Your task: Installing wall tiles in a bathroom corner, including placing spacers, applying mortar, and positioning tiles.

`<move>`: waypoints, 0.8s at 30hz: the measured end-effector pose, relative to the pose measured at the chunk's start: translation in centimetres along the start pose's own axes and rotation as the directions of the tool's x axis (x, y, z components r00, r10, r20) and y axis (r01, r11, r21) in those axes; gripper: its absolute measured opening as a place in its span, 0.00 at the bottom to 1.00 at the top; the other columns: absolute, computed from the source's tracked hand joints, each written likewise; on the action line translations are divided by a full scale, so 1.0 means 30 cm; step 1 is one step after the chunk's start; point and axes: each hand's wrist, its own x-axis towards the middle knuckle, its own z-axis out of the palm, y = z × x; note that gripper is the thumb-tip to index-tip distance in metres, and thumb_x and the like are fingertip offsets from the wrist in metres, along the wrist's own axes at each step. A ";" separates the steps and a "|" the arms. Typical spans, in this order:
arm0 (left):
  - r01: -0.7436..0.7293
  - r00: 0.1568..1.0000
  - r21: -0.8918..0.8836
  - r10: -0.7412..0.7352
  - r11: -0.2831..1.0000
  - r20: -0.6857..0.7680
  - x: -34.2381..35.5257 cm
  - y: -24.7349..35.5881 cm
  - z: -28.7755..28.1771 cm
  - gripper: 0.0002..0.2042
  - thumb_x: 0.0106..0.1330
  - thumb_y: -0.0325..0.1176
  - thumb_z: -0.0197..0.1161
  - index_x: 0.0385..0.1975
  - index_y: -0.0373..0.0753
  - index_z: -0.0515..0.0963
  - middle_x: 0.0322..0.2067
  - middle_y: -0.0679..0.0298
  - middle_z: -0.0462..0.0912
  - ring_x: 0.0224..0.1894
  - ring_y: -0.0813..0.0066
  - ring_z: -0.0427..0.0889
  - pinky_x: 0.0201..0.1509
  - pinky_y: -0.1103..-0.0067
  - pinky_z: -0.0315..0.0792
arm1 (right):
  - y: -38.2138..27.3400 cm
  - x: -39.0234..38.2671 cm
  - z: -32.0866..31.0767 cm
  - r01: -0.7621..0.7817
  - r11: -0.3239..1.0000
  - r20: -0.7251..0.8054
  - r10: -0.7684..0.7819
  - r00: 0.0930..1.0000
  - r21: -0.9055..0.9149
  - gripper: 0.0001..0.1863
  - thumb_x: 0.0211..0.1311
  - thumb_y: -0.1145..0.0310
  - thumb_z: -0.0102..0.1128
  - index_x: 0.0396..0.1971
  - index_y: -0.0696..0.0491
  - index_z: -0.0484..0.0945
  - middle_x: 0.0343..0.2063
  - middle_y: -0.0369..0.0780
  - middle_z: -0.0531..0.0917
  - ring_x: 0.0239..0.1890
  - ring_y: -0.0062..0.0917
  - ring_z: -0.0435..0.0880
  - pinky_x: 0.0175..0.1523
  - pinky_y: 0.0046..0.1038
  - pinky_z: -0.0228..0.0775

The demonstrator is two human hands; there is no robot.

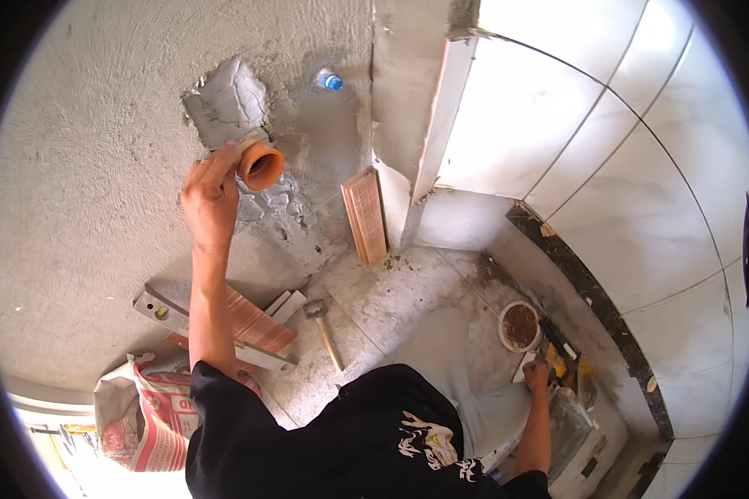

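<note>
An orange plastic pipe end (261, 166) sticks out from the cement-plastered wall, its round mouth facing me. My left hand (210, 193) reaches up to it, thumb and fingers closed on its left edge near the wall. Rough grey mortar (231, 100) fills a patch just above the pipe, and more is smeared below it. Low at the right, my right hand (538, 373) is closed beside a round white bucket (521, 326) of brown contents. A pale flat piece shows by its fingers, but what it grips I cannot make out.
A blue pipe plug (331, 81) sits in the wall. Tile strips (364, 218) lean in the corner. A mallet (324, 334), a spirit level (163, 311) and a red-and-white bag (154, 416) lie at the left. Marble-look tiles (666, 224) cover the right wall.
</note>
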 end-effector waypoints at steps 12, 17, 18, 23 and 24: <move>-0.048 0.988 -0.058 0.039 0.997 -0.146 0.000 0.096 -0.052 0.14 0.64 0.18 0.63 0.47 0.38 0.84 0.42 0.56 0.86 0.40 0.63 0.87 0.42 0.76 0.80 | 0.028 -0.020 -0.064 -0.129 0.933 0.613 0.322 0.722 -0.337 0.24 0.57 0.49 0.67 0.42 0.55 0.88 0.44 0.49 0.87 0.45 0.39 0.86 0.54 0.39 0.75; 0.397 0.915 -0.455 -0.306 0.797 0.263 -0.292 0.293 0.066 0.09 0.69 0.29 0.63 0.44 0.35 0.85 0.34 0.57 0.88 0.32 0.80 0.82 0.36 0.80 0.76 | 0.080 -0.055 -0.103 -0.758 0.637 0.624 0.536 0.568 0.142 0.30 0.57 0.42 0.65 0.51 0.49 0.85 0.47 0.42 0.86 0.47 0.35 0.83 0.53 0.37 0.73; 0.474 0.862 -0.385 -0.330 0.791 0.384 -0.319 0.347 0.144 0.10 0.69 0.31 0.63 0.45 0.36 0.85 0.33 0.54 0.87 0.32 0.71 0.85 0.39 0.76 0.78 | 0.114 -0.066 -0.107 -0.758 0.640 0.622 0.546 0.561 0.123 0.30 0.57 0.42 0.65 0.51 0.49 0.85 0.47 0.42 0.86 0.47 0.35 0.83 0.53 0.37 0.73; 0.511 0.730 -0.079 -0.385 0.856 0.565 -0.554 0.299 0.685 0.34 0.58 0.30 0.66 0.67 0.42 0.64 0.55 0.47 0.68 0.57 0.45 0.72 0.60 0.59 0.73 | 0.183 -0.072 -0.096 -0.777 0.582 0.658 0.491 0.571 0.240 0.33 0.61 0.39 0.60 0.58 0.47 0.80 0.51 0.41 0.84 0.51 0.35 0.80 0.57 0.41 0.70; 0.515 0.708 -0.005 -0.422 0.857 0.566 -0.540 0.333 0.731 0.35 0.58 0.30 0.66 0.68 0.45 0.63 0.55 0.48 0.68 0.59 0.47 0.71 0.60 0.60 0.73 | 0.163 -0.102 -0.098 -0.785 0.576 0.657 0.503 0.561 0.230 0.34 0.62 0.38 0.58 0.59 0.49 0.79 0.53 0.41 0.83 0.53 0.37 0.79 0.59 0.41 0.69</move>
